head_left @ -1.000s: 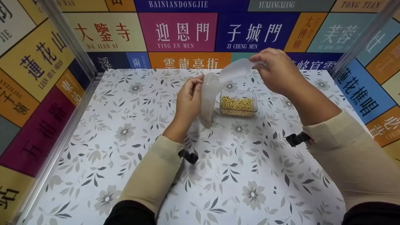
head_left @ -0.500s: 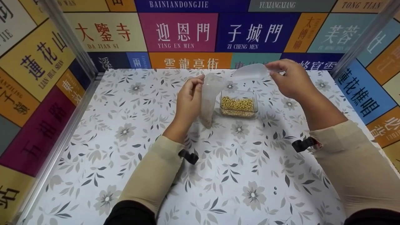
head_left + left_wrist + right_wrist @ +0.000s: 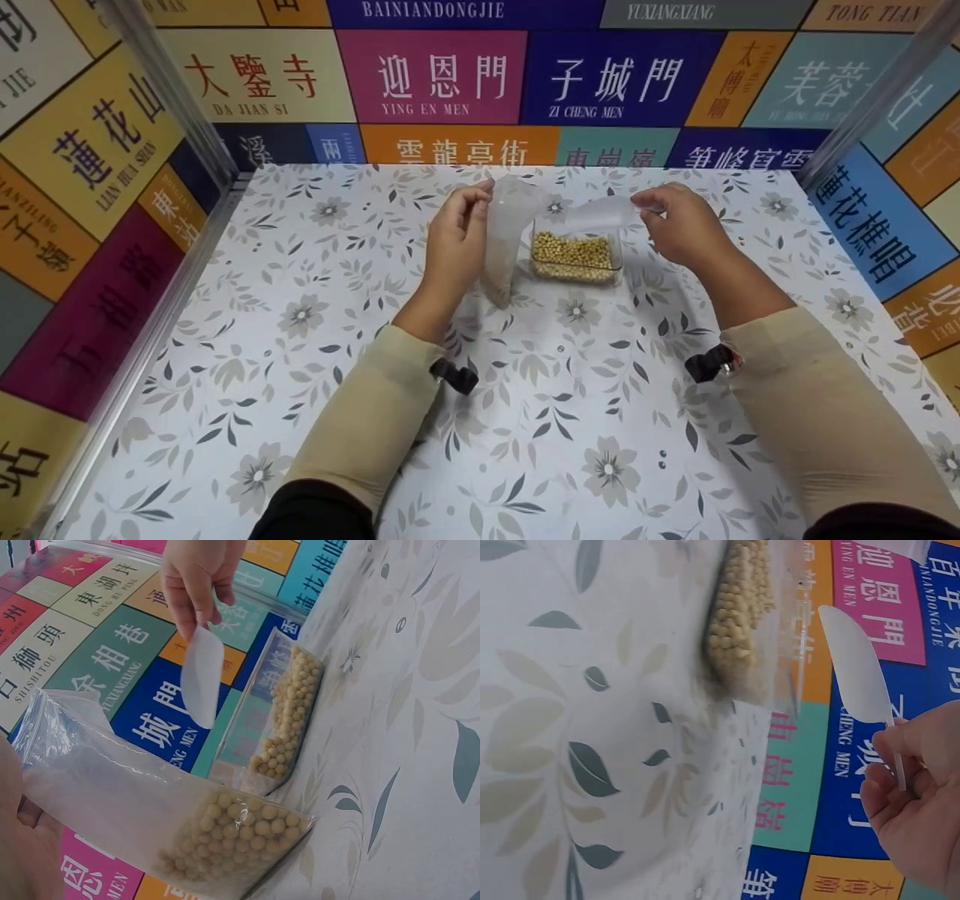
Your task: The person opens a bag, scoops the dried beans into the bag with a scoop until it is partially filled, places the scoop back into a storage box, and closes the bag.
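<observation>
My left hand grips an upright clear zip bag by its side, its mouth up. Round yellow soybeans fill the bag's bottom in the left wrist view. Just right of the bag stands a clear rectangular container, with soybeans heaped mostly toward its left and middle. My right hand pinches the thin handle of a white translucent plastic scoop between thumb and fingers. The scoop's blade points left, above the container's back edge, and no beans show on it.
A white tablecloth with grey leaves and flowers covers the table. Behind it rises a wall of coloured sign panels, with more panels along both sides. Clear corner posts stand at the table's back corners.
My right hand has drawn the scoop away from the bag's mouth, to the right, then lowered it over the container's back edge. My left hand and the bag stay put.
</observation>
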`<state>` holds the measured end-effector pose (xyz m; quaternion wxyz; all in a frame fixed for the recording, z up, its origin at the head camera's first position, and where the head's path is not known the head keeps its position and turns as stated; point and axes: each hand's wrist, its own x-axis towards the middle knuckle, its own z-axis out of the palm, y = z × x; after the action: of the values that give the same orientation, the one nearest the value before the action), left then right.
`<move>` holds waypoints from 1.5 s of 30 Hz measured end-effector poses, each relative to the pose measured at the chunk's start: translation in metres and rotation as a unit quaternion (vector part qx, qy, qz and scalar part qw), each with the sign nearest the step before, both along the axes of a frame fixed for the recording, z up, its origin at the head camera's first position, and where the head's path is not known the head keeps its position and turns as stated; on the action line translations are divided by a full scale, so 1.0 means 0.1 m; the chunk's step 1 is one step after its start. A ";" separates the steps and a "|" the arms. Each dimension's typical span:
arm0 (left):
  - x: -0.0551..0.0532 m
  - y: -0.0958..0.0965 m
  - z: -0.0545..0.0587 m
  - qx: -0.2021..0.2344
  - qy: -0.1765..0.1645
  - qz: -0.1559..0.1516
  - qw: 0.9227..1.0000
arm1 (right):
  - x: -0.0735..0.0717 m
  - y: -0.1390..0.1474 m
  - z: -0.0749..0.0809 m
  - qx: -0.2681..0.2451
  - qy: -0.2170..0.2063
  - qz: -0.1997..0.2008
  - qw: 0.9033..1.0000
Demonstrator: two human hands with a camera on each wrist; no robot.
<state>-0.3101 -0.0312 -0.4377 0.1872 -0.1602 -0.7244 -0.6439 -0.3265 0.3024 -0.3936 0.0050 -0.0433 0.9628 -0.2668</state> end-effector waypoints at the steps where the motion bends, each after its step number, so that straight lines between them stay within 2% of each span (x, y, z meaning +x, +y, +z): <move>1: 0.00 0.00 0.00 0.000 -0.001 0.001 1.000 | -0.01 -0.01 -0.03 0.007 0.006 0.005 1.000; 5: 0.00 0.00 0.00 0.000 0.000 0.004 1.000 | -0.05 -0.05 -0.13 0.038 0.028 0.021 0.999; 12: 0.00 0.00 0.00 0.005 -0.006 0.006 1.000 | -0.07 -0.12 -0.22 0.066 0.035 0.024 0.997; 19: 0.01 -0.01 0.02 0.002 -0.003 0.003 1.000 | -0.10 -0.15 -0.33 0.074 0.064 0.039 0.994; 24: 0.02 0.00 0.01 -0.004 0.001 0.002 1.000 | -0.12 -0.16 -0.38 0.073 0.064 0.058 0.994; 28: 0.01 -0.01 0.02 -0.004 0.003 0.006 1.000 | -0.12 -0.16 -0.37 0.056 0.036 0.074 0.995; 32: 0.01 -0.01 0.02 0.000 0.001 0.004 1.000 | -0.10 -0.17 -0.37 0.025 -0.026 0.078 0.996; 37: 0.01 -0.01 0.01 0.005 0.001 0.001 1.000 | -0.09 -0.22 -0.39 -0.016 -0.098 0.068 0.993; 40: 0.01 0.00 0.02 0.009 -0.001 -0.001 1.000 | -0.10 -0.23 -0.40 -0.024 -0.111 0.066 0.991; 45: 0.01 0.00 0.01 0.008 -0.006 0.003 1.000 | -0.09 -0.24 -0.40 -0.028 -0.109 0.067 0.991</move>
<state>-0.3091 -0.0313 -0.4365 0.1860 -0.1526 -0.7210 -0.6498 -0.3358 0.2783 -0.4338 0.1266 -0.0787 0.9435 -0.2958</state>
